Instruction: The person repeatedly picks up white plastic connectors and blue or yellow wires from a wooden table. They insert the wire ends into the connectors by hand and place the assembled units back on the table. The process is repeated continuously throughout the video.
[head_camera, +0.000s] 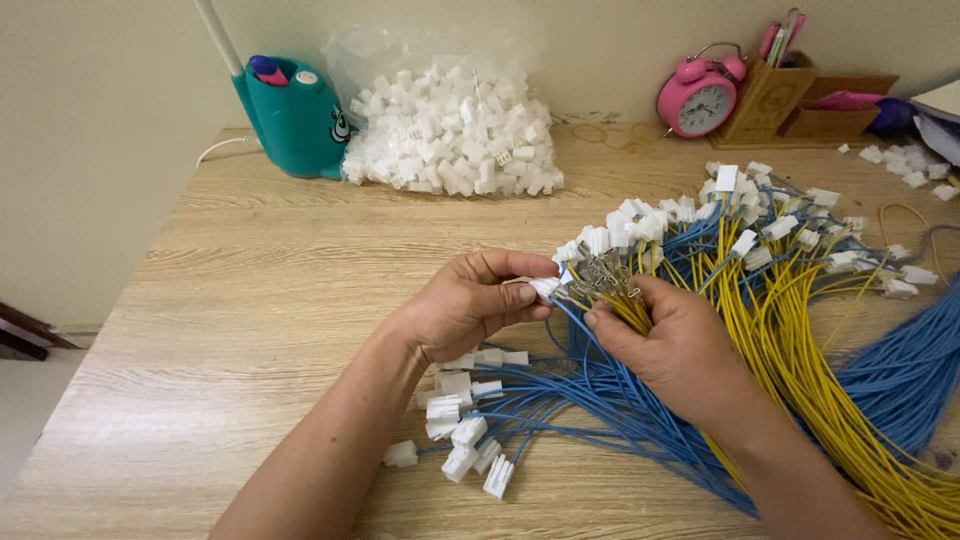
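**A:** so what's each hand doing here?

**B:** left hand (465, 305) is pinching a small white plastic connector housing (545, 288) between thumb and fingertips, held above the light wooden table (280, 280). right hand (670, 345) is closed around a bundle of yellow and blue wires with bare metal terminals (605, 285), tips right next to that housing.

**A:** and around them?

**B:** finished blue wires with white plugs (465, 435) lie under the left wrist. clear bag of white housings (450, 130) at the back, beside a teal lamp base (295, 115). pink alarm clock (697, 100) far right.
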